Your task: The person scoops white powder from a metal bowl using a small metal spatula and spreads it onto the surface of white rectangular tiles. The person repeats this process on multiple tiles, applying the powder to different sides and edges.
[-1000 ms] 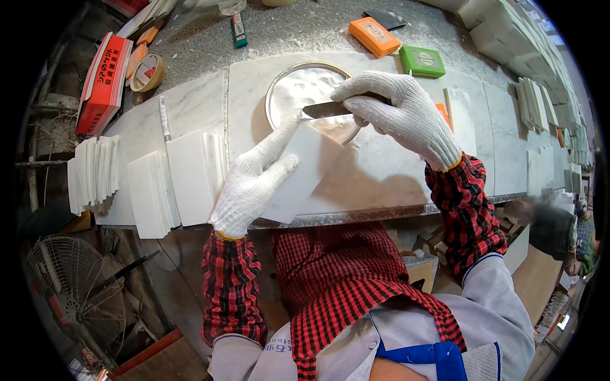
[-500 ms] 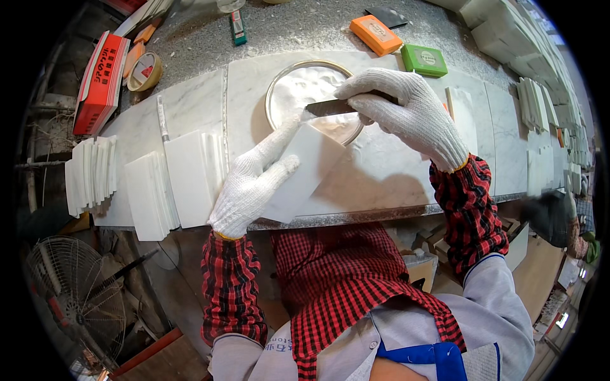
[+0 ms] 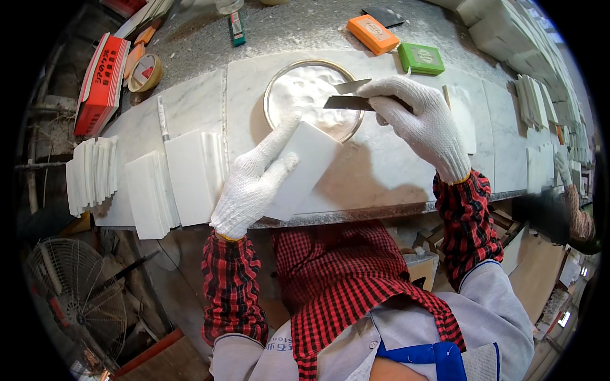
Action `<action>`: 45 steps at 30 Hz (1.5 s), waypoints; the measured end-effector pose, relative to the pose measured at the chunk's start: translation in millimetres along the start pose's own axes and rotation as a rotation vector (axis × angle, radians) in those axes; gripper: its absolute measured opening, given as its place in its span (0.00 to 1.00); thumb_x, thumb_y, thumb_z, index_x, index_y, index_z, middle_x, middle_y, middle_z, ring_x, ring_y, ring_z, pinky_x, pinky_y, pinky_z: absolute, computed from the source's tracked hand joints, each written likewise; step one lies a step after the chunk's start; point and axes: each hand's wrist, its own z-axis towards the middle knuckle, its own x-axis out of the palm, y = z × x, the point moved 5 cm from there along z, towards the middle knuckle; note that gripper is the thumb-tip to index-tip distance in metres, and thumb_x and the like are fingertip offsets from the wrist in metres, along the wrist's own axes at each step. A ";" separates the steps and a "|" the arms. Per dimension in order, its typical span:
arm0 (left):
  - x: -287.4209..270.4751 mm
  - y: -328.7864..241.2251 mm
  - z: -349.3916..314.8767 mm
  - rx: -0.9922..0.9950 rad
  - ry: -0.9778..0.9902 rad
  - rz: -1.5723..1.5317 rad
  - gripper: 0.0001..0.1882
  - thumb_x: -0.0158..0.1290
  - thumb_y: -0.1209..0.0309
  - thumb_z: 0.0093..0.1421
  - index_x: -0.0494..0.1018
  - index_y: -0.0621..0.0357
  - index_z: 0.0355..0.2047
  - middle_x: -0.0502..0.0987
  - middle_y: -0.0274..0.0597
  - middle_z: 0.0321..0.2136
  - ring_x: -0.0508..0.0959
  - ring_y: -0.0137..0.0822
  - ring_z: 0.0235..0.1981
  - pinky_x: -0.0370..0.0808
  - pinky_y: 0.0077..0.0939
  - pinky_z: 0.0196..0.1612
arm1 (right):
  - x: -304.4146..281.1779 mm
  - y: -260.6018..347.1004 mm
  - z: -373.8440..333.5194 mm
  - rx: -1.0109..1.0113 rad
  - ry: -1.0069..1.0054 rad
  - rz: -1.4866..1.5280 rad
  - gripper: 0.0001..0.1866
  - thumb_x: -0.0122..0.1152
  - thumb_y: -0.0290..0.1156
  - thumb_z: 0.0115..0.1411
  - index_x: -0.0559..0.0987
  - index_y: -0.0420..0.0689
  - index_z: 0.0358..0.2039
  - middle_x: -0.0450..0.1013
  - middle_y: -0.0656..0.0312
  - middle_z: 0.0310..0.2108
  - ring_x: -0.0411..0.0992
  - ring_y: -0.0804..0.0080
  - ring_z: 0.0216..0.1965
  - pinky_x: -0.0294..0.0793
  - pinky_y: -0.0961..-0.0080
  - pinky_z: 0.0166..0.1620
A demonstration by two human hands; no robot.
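Observation:
White knit gloves cover both my hands. My left hand (image 3: 251, 181) grips a smooth white rectangular tile (image 3: 311, 170), tilted with its far corner over the near rim of a round pan (image 3: 268, 95). White powder (image 3: 305, 89) with dents in it fills the pan. To the right, my right hand (image 3: 416, 120) is closed on a flat dark scraper blade (image 3: 346, 103), which points left above the powder. A second, lighter blade tip (image 3: 351, 85) sticks out just above it from the same fingers. The blade and the tile are apart.
Stacks of white tiles (image 3: 194, 174) stand left, with more tile stacks (image 3: 537, 105) far right. A slim stick (image 3: 163, 119), red carton (image 3: 101, 82), tape roll (image 3: 145, 72), orange box (image 3: 373, 34) and green box (image 3: 421, 58) surround the marble slabs. Another person's arm (image 3: 578, 216) shows far right.
My right hand has moved right and slightly down, drawing the blade away from the tile's far corner. A second blade tip now shows. The left hand with the tile has hardly moved.

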 end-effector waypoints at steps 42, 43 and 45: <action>5.9 -16.5 -6.7 -0.030 -0.002 0.067 0.32 0.53 0.76 0.66 0.61 0.54 0.71 0.71 0.49 0.64 0.74 0.37 0.61 0.69 0.32 0.63 | 16.3 -31.9 -17.4 0.299 0.052 0.287 0.13 0.57 0.31 0.67 0.85 0.43 0.47 0.77 0.67 0.27 0.71 0.86 0.27 0.68 0.84 0.28; 6.0 -15.0 -6.0 0.037 -0.023 0.095 0.32 0.53 0.76 0.66 0.62 0.55 0.70 0.72 0.50 0.63 0.75 0.37 0.61 0.70 0.31 0.63 | 14.8 -27.0 -18.4 0.289 0.055 0.292 0.13 0.57 0.31 0.67 0.85 0.43 0.47 0.77 0.67 0.28 0.71 0.87 0.27 0.67 0.85 0.28; 5.9 -15.3 -6.7 0.091 -0.042 0.101 0.31 0.54 0.77 0.65 0.63 0.57 0.69 0.73 0.50 0.63 0.74 0.36 0.63 0.70 0.31 0.63 | 13.3 -18.0 -19.3 0.262 0.064 0.300 0.13 0.58 0.31 0.67 0.84 0.42 0.47 0.77 0.67 0.28 0.71 0.87 0.27 0.67 0.85 0.28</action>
